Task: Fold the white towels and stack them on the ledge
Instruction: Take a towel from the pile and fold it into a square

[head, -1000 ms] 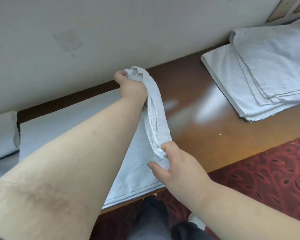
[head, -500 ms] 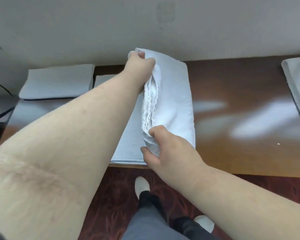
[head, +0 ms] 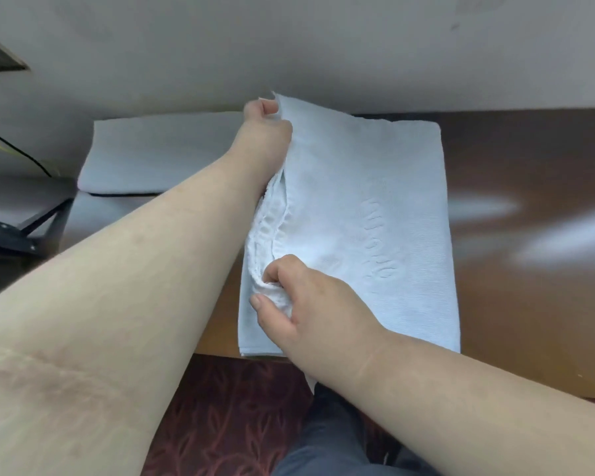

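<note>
- Glossy brown wood forms the ledge [head: 516, 304], which runs along a plain pale wall [head: 289, 46]; patterned dark red carpet [head: 227, 417] lies below its front edge.
- A folded white towel [head: 375, 218] lies flat on the ledge, reaching from the wall to the front edge, with a faint raised pattern woven into its top layer.
- The left hand [head: 267, 127] pinches the towel's far left corner, close to the wall, fingers curled round the cloth.
- The right hand [head: 299, 304] grips the bunched layered edges at the towel's near left side, thumb and fingers closed on the fabric.
- Between the two hands the left edge is lifted slightly, showing several stacked layers.
- Another folded white towel [head: 158, 156] rests to the left, against the wall, partly hidden by the left forearm.
- A dark metal frame [head: 35, 231] and a thin cable [head: 18, 149] sit at the far left.
- The person's dark trouser leg [head: 327, 441] shows at the bottom.
</note>
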